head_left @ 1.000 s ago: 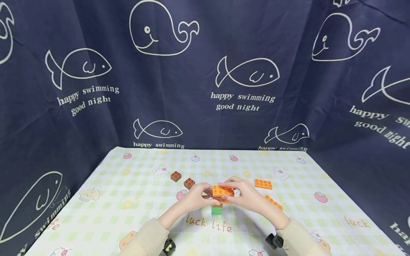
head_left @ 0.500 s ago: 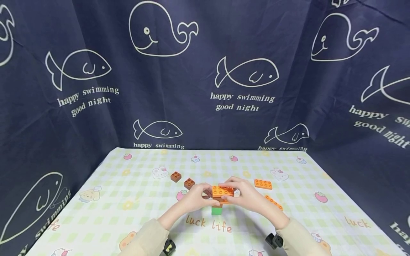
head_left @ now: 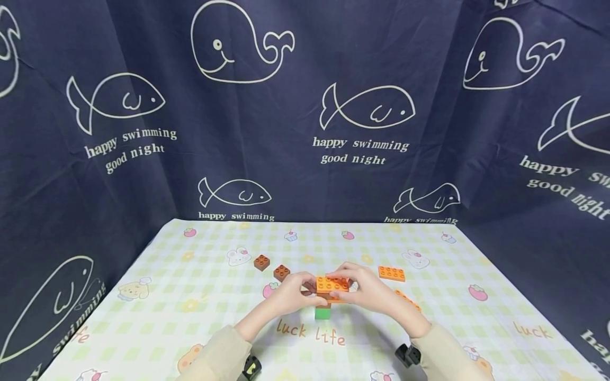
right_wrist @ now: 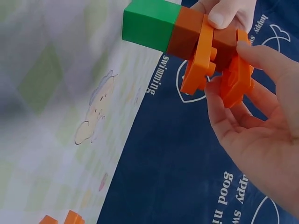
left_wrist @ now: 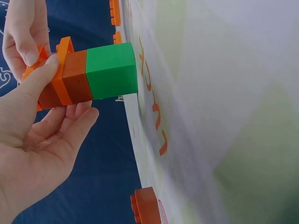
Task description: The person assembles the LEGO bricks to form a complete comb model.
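A small tower of toy building bricks stands upright on the table in front of me. At its foot is a green brick (head_left: 322, 314). Above that come a brown brick (left_wrist: 74, 77), an orange plate (right_wrist: 198, 58), a second brown brick (right_wrist: 224, 46) and a top orange plate (head_left: 329, 284) with its studs facing up. From the left, my left hand (head_left: 292, 292) grips the tower at the upper brown brick, thumb in front and fingers behind. My right hand (head_left: 367, 288) pinches the top orange plate at its right side, which juts out past the brown brick.
Two loose brown bricks, one farther left (head_left: 261, 262) and one nearer (head_left: 281, 272), lie behind my left hand. To the right lie a wide orange plate (head_left: 392, 273) and a narrow orange plate (head_left: 407, 300), partly behind my forearm. A dark blue curtain (head_left: 295, 127) hangs behind the table (head_left: 157, 317).
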Available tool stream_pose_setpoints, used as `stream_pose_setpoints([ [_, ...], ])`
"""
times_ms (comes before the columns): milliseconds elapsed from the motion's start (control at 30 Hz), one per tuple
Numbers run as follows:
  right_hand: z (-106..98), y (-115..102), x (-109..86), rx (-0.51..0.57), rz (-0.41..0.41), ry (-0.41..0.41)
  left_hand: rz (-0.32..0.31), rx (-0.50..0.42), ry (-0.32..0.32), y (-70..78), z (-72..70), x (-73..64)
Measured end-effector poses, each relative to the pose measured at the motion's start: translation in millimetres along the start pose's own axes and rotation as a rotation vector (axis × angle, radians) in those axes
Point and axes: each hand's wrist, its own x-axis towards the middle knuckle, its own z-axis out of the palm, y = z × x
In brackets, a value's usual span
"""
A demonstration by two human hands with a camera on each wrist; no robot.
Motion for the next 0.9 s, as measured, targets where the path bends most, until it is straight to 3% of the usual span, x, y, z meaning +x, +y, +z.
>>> stream_pose_setpoints([
  [333, -2.3, -1.2, 2.5, 0.027, 0.015, -0.053, 0.002, -0.005, -0.004, -1.6, 0.5, 0.2],
  [900, -0.7, 0.6, 0.4, -0.002, -0.012, -0.017, -0.003, -0.004, -0.001, 0.5, 0.1, -0.1],
])
